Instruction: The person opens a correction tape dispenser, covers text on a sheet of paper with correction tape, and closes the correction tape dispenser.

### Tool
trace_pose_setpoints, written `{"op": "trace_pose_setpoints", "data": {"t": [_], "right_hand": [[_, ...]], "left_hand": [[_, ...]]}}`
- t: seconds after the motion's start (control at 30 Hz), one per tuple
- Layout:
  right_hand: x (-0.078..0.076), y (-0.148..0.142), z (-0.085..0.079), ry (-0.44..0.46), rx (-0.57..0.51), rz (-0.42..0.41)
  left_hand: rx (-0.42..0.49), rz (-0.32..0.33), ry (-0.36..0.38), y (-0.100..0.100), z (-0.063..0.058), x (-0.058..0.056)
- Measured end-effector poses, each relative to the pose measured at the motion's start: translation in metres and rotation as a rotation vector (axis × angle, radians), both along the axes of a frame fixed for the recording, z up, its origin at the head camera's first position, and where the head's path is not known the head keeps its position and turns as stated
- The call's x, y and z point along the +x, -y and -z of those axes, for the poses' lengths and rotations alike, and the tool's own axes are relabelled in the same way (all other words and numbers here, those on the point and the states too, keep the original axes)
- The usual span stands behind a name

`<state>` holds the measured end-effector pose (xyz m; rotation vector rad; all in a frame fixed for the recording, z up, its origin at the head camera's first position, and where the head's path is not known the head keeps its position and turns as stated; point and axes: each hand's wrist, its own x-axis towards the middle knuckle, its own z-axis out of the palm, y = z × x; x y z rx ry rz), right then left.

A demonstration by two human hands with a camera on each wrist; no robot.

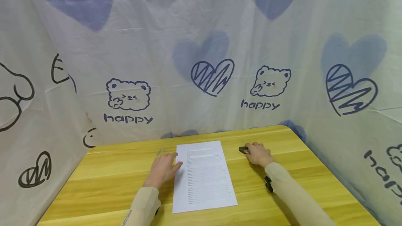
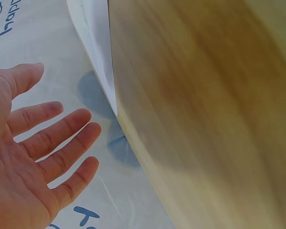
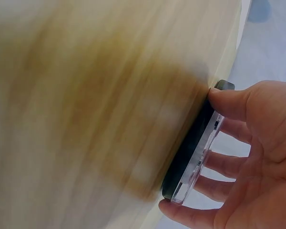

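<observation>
A printed sheet of white paper (image 1: pixel 204 177) lies flat on the wooden table, its lines of text running down the page. Beside its upper left edge is my left hand (image 1: pixel 162 170), holding nothing; the left wrist view shows that hand (image 2: pixel 43 157) with fingers spread and the palm bare. Right of the sheet, my right hand (image 1: pixel 258 153) grips a flat dark case (image 1: pixel 243 150) resting on the table. Seen from the right wrist, the case (image 3: pixel 193 148) has a black base and a clear plastic layer, held between the thumb and the little finger of that hand (image 3: pixel 262 157).
The yellow wood-grain table (image 1: pixel 103 180) has a rounded far right corner. White cloth (image 1: pixel 176 16) printed with hearts, bears and "happy" hangs behind it and along both sides. A dark band (image 1: pixel 268 184) sits at my right wrist.
</observation>
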<state>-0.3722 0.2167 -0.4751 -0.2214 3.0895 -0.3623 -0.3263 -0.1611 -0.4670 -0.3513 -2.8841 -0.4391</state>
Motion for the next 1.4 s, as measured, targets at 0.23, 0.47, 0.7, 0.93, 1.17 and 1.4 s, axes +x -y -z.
{"op": "trace_pose_setpoints", "data": {"t": [0.23,0.47,0.7,0.93,1.17,1.4], "right_hand": [[-0.001,-0.001,0.0,0.007,-0.006,-0.003],[-0.003,-0.001,-0.002,0.043,-0.018,-0.008],[-0.004,0.001,-0.002,0.003,-0.026,0.005],[-0.001,0.015,-0.002,-0.076,-0.019,-0.021],[0.005,0.035,-0.002,-0.131,-0.003,-0.057],[0.011,0.062,-0.008,-0.2,-0.017,-0.115]], "left_hand": [[0.005,0.02,-0.005,-0.001,-0.002,-0.001],[0.041,0.014,0.02,-0.001,-0.001,0.0],[0.079,0.029,0.031,-0.002,-0.001,-0.001],[0.108,-0.029,0.046,0.0,-0.002,0.0],[0.14,-0.03,0.056,0.002,-0.003,0.001],[0.281,-0.01,0.072,0.002,-0.005,0.002]]}}
